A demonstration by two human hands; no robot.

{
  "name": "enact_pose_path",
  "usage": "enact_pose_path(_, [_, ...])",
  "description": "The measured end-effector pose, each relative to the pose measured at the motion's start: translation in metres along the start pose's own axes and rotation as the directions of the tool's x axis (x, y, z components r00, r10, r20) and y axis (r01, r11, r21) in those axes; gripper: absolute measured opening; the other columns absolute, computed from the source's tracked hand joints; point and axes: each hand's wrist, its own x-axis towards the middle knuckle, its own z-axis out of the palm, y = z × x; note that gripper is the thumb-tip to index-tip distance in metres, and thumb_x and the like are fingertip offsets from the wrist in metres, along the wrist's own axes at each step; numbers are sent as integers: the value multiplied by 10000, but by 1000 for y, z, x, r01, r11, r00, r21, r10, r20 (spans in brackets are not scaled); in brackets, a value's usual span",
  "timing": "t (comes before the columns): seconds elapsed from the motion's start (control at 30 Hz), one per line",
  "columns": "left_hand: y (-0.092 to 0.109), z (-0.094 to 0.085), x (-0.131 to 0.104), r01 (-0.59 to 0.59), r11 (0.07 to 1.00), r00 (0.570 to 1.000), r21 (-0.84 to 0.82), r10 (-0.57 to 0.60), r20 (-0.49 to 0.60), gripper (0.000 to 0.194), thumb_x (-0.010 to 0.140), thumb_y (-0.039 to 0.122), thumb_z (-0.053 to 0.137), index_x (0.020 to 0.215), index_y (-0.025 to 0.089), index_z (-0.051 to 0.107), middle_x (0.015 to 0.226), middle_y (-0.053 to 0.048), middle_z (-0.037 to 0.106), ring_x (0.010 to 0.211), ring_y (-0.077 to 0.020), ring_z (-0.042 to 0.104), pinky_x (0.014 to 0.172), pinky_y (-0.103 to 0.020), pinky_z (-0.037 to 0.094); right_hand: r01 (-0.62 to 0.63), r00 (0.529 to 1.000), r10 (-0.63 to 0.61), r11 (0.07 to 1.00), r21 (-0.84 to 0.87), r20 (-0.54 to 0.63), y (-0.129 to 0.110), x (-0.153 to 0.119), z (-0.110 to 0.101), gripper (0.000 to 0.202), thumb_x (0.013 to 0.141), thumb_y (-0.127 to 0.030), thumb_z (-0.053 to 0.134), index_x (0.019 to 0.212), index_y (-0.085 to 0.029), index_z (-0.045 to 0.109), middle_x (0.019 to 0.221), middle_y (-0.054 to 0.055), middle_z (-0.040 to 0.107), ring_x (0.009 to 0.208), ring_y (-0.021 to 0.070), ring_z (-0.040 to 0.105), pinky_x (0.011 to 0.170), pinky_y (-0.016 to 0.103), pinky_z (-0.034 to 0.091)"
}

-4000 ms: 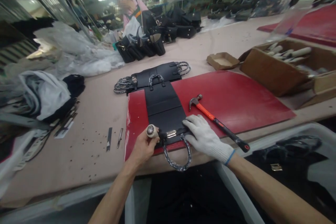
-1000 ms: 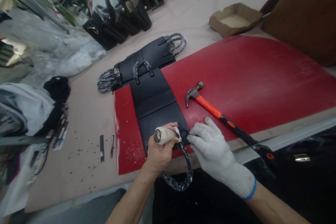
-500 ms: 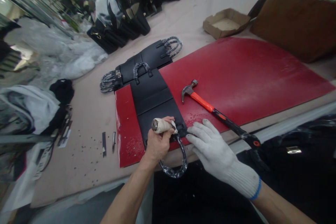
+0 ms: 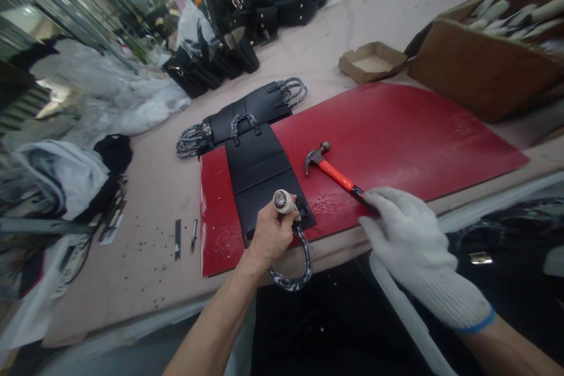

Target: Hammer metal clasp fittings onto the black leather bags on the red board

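Left hand (image 4: 272,235), clenched round wrapped tool (image 4: 283,202), best held upright on black panel (image 4: 261,161); right hand (image 4: 409,241) over hammer (image 4: 337,175), closure unclear.

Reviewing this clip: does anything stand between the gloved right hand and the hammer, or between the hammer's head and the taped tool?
Nothing visible does. The right hand is at the hammer, its fingers over the black handle. Between the hammer's head and the taped tool lie only the flat red mat and black bag panel.
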Motion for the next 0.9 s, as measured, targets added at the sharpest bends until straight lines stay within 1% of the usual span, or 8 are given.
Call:
enact_pose_path(0.13, [0, 2, 3, -2, 1000, 1000, -18, 2, 3, 240, 847, 180, 653, 1075, 152, 723, 923, -56, 728, 805, -187, 695, 776, -292, 558, -28, 950, 126, 947, -320, 287, 14, 10, -4, 446, 932, -268, 564, 1328, -70, 618, 1107, 240, 669, 889, 373, 665, 678, 473, 558])
enact_pose_path(0.3, [-1, 4, 5, 7, 1000, 1000, -4, -7, 18, 159, 836, 158, 664, 987, 152, 714, 855, -37, 708, 772, -174, 663, 777, -284, 539, -29, 846, 233, 918, -396, 479, 11, 15, -2, 543, 920, -60, 382, 1429, -123, 559, 1010, 170, 658, 691, 276, 697, 554, 364, 473])
enact_pose_path(0.47, [0, 7, 8, 29, 998, 999, -51, -26, 45, 129, 832, 124, 629, 941, 157, 691, 788, -19, 690, 739, -170, 650, 735, -270, 516, -318, 822, 267, 948, 17, 504, 18, 23, -12, 321, 936, -217, 470, 1196, -120, 629, 894, 112, 691, 777, 253, 710, 664, 339, 514])
enact_pose_path(0.53, [3, 6, 9, 19, 998, 998, -64, -15, 59, 124, 830, 110, 610, 922, 162, 676, 779, -13, 685, 731, -164, 643, 722, -263, 502, -494, 781, 282, 825, 274, 558, 12, 24, -26, 301, 965, -403, 476, 1090, -169, 617, 663, 2, 582, 604, 210, 626, 551, 303, 474])
enact_pose_path(0.63, [9, 4, 9, 12, 997, 997, -75, -7, 71, 110, 810, 92, 605, 873, 174, 642, 756, 1, 676, 712, -153, 624, 709, -254, 479, -691, 702, 288, 497, 525, 651, -12, 21, -54, 472, 942, -628, 476, 1129, -204, 567, 545, -111, 363, 408, 138, 400, 421, 260, 357])
enact_pose_path(0.7, [12, 3, 10, 13, 996, 997, -87, -6, 71, 113, 795, 82, 605, 845, 181, 624, 744, 9, 666, 710, -150, 616, 703, -248, 471, -684, 721, 248, 402, 609, 646, -29, 19, -70, 520, 922, -667, 498, 1149, -204, 560, 578, -98, 415, 441, 136, 442, 451, 265, 392])
enact_pose_path(0.77, [13, 3, 10, 15, 994, 997, -110, -7, 71, 118, 783, 77, 606, 831, 184, 614, 744, 12, 659, 717, -150, 614, 699, -243, 467, -620, 771, 213, 468, 630, 601, -40, 20, -80, 512, 930, -667, 498, 1124, -200, 576, 622, -62, 495, 509, 154, 522, 500, 283, 439])
enact_pose_path(0.9, [12, 3, 10, 9, 990, 998, -138, 1, 69, 120, 780, 74, 600, 830, 184, 602, 738, 17, 644, 700, -144, 599, 677, -240, 456, -394, 879, 166, 782, 483, 448, -45, 34, -89, 403, 961, -609, 484, 840, -235, 572, 607, -21, 545, 526, 166, 534, 500, 290, 412])
